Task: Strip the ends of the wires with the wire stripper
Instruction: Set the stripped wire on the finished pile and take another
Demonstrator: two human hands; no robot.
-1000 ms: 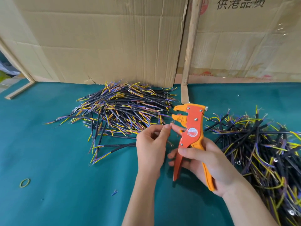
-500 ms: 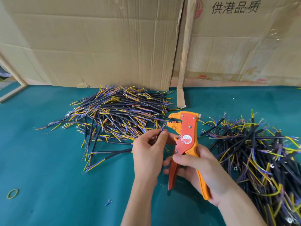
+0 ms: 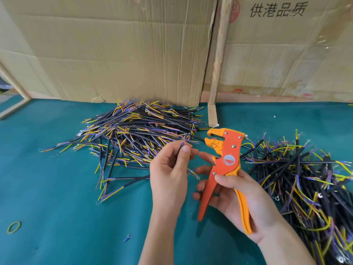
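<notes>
Head view: orange-and-yellow plastic wire stripper (image 3: 226, 165), its toothed mouth gaping, stands upright above the green bench (image 3: 57, 188), gripped by right hand (image 3: 242, 203); left hand (image 3: 168, 169) pinches thin blue wire (image 3: 182, 145).

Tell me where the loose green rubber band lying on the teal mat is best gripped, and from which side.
The rubber band lies flat on the mat, apart from the wire pile. Probably best to come straight down from above and pinch one stretch of its thin loop, one fingertip inside the ring and one outside, since nothing stands up to grip from the side.
</notes>
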